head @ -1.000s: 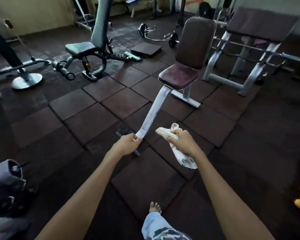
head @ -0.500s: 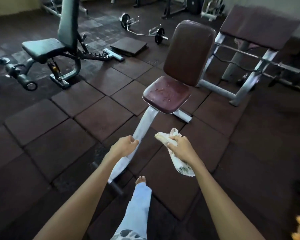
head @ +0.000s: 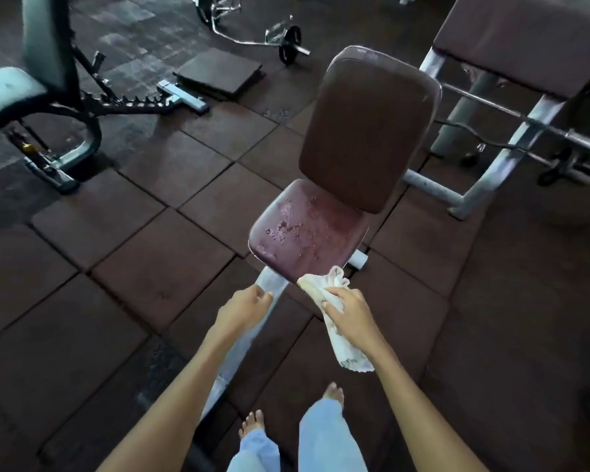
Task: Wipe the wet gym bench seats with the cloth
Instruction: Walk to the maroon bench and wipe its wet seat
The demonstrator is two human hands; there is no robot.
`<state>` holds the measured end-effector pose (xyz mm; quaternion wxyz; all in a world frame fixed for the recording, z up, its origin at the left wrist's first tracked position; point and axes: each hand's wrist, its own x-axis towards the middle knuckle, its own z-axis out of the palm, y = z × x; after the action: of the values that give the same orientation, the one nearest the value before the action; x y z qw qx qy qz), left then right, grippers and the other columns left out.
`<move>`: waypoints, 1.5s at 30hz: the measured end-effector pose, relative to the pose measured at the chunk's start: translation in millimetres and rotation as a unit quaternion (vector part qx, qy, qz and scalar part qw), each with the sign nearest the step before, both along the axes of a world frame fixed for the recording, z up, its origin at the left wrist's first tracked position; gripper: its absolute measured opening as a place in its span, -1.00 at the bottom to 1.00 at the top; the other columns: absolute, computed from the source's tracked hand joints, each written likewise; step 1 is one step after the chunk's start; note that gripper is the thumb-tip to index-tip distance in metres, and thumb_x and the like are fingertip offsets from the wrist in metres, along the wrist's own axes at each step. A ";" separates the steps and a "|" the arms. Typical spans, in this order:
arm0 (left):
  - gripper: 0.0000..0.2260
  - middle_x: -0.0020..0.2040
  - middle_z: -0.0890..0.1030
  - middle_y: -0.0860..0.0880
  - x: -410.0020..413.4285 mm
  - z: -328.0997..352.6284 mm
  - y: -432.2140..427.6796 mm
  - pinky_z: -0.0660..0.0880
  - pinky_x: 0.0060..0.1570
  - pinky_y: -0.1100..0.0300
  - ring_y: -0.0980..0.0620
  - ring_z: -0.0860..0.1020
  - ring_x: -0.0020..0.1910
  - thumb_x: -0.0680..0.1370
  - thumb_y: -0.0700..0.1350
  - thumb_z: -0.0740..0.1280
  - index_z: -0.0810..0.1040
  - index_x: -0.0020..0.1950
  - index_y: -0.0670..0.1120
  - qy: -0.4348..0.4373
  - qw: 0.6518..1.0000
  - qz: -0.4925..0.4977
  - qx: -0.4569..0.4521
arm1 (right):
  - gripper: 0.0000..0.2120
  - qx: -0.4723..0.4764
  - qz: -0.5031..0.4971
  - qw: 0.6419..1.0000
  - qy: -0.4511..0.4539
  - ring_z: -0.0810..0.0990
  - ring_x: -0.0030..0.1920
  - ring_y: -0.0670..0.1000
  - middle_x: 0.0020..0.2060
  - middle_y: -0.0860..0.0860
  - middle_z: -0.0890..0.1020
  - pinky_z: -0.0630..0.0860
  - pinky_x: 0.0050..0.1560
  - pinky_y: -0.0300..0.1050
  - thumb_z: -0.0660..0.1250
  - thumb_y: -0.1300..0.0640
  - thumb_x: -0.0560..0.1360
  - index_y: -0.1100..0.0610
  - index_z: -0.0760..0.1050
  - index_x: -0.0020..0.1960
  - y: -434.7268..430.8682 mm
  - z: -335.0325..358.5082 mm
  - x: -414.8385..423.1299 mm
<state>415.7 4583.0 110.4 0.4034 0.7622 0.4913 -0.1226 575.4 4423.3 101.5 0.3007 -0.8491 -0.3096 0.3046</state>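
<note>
Right hand (head: 349, 315) is bunched around the cloth (head: 334, 311) at the near edge of the wet seat (head: 307, 229), mid-frame. Left hand (head: 242, 306) hangs loose and empty. Looks like wiping hasn't started; next the cloth needs pressing flat across those droplets.

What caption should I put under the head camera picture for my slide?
Right hand holds a white cloth at the front edge of the wet maroon seat; left hand hovers empty nearby.
</note>
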 end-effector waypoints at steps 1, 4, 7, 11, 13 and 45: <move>-0.73 0.02 0.61 0.02 16.2 -5.8 6.3 0.48 0.04 0.05 -0.04 0.57 -0.01 0.48 0.19 0.09 0.46 -0.02 0.09 0.002 1.000 0.008 -0.001 | -0.68 0.002 0.005 1.000 0.002 0.56 -0.08 -0.02 0.08 0.00 0.39 0.62 -0.19 -0.10 0.28 -0.02 0.54 -0.04 0.51 0.28 8.0 -6.1 15.5; -0.71 0.04 0.61 -0.01 61.8 -32.4 19.2 0.48 0.07 0.02 -0.08 0.57 0.01 0.50 0.18 0.09 0.48 0.02 0.07 0.017 0.999 0.049 -0.010 | -0.70 0.004 0.028 0.999 0.020 0.47 -0.03 -0.15 0.10 0.04 0.39 0.50 -0.37 -0.36 0.26 0.05 0.56 -0.01 0.51 0.28 29.4 -32.8 64.7; -0.72 -0.02 0.58 -0.01 106.2 -63.3 27.2 0.46 0.07 0.07 -0.10 0.56 0.03 0.55 0.10 0.11 0.50 0.01 -0.04 0.034 0.995 0.093 -0.021 | -0.68 -0.001 0.044 0.998 0.037 0.47 0.12 -0.04 0.17 0.05 0.39 0.48 -0.24 -0.40 0.25 0.06 0.56 -0.06 0.48 0.30 52.1 -67.0 117.8; -0.81 -0.08 0.53 -0.07 158.6 -108.0 36.4 0.40 -0.01 0.08 -0.06 0.51 -0.02 0.61 -0.02 0.10 0.44 -0.04 -0.08 -0.016 0.977 0.210 -0.016 | -0.65 -0.013 0.102 0.995 0.014 0.36 0.28 0.02 0.21 -0.01 0.36 0.43 0.15 -0.14 0.21 0.00 0.57 -0.14 0.41 0.34 86.3 -110.0 190.3; -0.75 0.09 0.56 -0.13 179.9 -144.0 43.3 0.39 0.15 0.03 -0.12 0.51 0.14 0.62 -0.03 0.10 0.45 0.14 -0.14 -0.068 0.936 0.345 -0.031 | -0.59 -0.011 0.130 0.991 -0.028 0.34 0.31 0.05 0.28 0.01 0.36 0.38 0.27 -0.02 0.21 0.01 0.58 -0.12 0.32 0.42 105.5 -132.7 224.1; -0.67 0.18 0.39 -0.33 236.6 -290.3 51.8 0.22 0.09 0.26 -0.19 0.36 0.18 0.64 -0.08 0.10 0.38 0.17 -0.35 -0.177 0.720 0.650 0.163 | -0.53 0.091 0.317 0.820 -0.467 0.49 -0.16 0.19 0.08 0.18 0.56 0.40 -0.26 0.01 0.34 0.14 0.36 0.05 0.53 0.28 221.5 -250.1 235.2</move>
<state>652.3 4634.9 -179.9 0.3329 0.3172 0.7982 0.3891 810.6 4644.7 -148.6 0.0823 -0.7133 -0.6915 -0.0792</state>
